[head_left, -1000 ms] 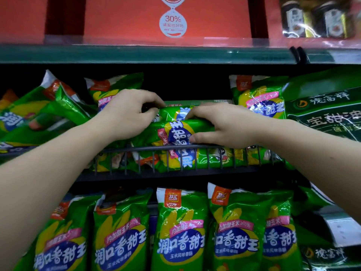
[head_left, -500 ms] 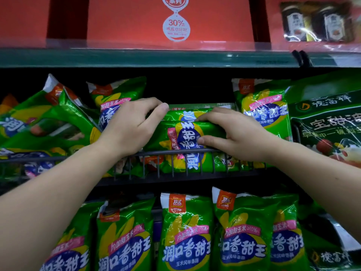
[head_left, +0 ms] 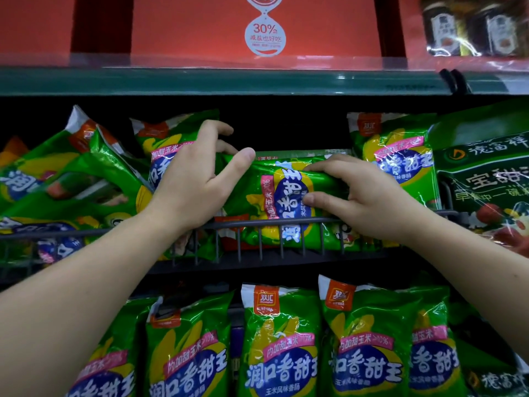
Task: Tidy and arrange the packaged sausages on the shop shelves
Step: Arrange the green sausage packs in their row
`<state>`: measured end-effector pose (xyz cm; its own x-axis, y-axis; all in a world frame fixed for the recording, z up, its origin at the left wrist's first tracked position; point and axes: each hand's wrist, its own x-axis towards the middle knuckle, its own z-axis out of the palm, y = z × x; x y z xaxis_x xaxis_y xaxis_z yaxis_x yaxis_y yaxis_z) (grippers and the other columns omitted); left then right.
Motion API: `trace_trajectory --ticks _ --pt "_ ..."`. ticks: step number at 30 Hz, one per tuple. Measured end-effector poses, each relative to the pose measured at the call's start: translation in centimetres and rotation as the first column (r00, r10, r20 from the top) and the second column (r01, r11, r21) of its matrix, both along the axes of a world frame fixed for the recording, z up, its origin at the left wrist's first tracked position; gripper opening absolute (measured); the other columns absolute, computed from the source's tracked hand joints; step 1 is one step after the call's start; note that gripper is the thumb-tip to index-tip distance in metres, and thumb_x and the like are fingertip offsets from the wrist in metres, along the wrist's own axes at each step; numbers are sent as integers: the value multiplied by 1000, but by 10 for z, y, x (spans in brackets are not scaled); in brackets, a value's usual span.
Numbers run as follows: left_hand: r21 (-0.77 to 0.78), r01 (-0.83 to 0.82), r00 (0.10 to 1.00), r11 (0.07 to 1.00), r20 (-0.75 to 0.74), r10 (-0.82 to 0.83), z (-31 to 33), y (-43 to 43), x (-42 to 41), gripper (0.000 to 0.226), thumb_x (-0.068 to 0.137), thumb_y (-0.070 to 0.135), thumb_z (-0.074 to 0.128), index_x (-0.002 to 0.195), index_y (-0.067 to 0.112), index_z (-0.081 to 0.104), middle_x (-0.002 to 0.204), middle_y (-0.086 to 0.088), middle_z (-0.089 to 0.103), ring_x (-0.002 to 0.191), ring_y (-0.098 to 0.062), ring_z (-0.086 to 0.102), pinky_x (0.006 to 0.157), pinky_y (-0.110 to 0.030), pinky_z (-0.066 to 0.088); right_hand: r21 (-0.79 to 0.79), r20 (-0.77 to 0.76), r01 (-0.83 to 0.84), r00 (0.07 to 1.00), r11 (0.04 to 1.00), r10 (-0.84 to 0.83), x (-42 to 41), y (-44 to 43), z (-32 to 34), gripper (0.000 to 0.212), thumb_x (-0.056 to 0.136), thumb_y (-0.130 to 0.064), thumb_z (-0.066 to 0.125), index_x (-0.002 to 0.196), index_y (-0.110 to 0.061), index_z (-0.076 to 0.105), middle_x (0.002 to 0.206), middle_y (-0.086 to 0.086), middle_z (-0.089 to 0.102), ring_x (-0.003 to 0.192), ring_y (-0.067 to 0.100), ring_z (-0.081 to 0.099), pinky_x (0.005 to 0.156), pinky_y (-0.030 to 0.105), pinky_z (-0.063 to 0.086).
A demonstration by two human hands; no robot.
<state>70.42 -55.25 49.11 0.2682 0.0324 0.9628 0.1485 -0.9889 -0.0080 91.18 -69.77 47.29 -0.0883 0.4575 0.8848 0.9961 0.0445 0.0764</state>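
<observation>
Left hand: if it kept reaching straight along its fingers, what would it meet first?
The left hand points up and right, over the sideways pack both hands grip. Beyond its fingertips lies only the dark shelf gap; the way looks free, though depth is unclear.

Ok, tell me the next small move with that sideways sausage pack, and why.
Probably turn the sideways sausage pack upright. It lies flat across the top of the stack behind the wire rail, held at its ends by the left hand and right hand, while the pack to its right stands upright, label facing out.
</observation>
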Motion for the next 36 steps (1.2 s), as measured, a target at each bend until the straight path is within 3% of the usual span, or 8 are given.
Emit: trace_trajectory --ticks 4,10,15,22,25,29,32,36 --pt "-7 14 1000 1000 2 -14 0 0 0 56 89 59 46 125 16 44 100 0 68 88 -14 65 78 -42 52 101 -94 -84 991 991 94 3 2 1 57 85 -62 59 126 -22 62 113 -5 63 106 16 60 89 44 51" --pt "-8 45 999 999 -12 -45 2 0 2 50 83 56 59 120 23 50 96 12 68 92 -2 64 83 -39 53 317 -247 -227 918 921 311 -2 4 5 18 94 -37 63 110 -30 57 97 -14 65 85 -2 62 69 12 47" --pt "-30 8 999 1000 -45 -9 1 0 4 87 76 60 68 143 16 35 104 11 67 102 -5 62 93 -32 50 440 -353 -309 804 843 478 -7 -1 11 19 95 -38 62 107 -24 56 92 -3 67 75 16 65 57 30 53" --pt "149 -10 999 989 -50 17 -6 -19 19 53 84 53 63 121 15 62 113 7 62 106 -6 56 90 -16 42 487 -467 -431 607 760 643 -14 -7 14 21 92 -32 68 103 -21 55 100 4 67 68 35 67 38 33 50" --pt "1 120 993 993 -2 -120 -4 -34 32 40 84 43 73 115 19 62 105 13 64 94 1 58 80 -4 42 501 -503 -437 555 747 663 -18 -11 15 28 89 -28 72 108 -14 56 98 2 67 69 30 69 40 37 52" --pt "-345 467 881 814 109 -460 0 -45 48 41 80 38 80 111 32 53 108 7 70 95 -7 70 84 -31 58 495 -568 -437 492 751 660 -22 -13 15 36 85 -24 77 111 -10 56 94 3 68 71 23 71 48 37 55" --pt "-429 564 820 705 194 -538 4 -50 54 36 84 26 76 113 24 55 106 2 73 92 -13 73 74 -29 59 437 -648 -453 440 777 622 -21 -15 16 42 81 -24 80 113 -10 57 105 10 71 79 21 75 57 46 60" --pt "-530 589 781 610 178 -599 7 -53 52 43 86 17 74 124 13 54 107 -1 74 84 -10 74 56 -15 52 315 -731 -448 448 837 515 -12 -24 20 45 78 -29 82 112 -13 58 102 4 75 76 14 75 51 23 50"
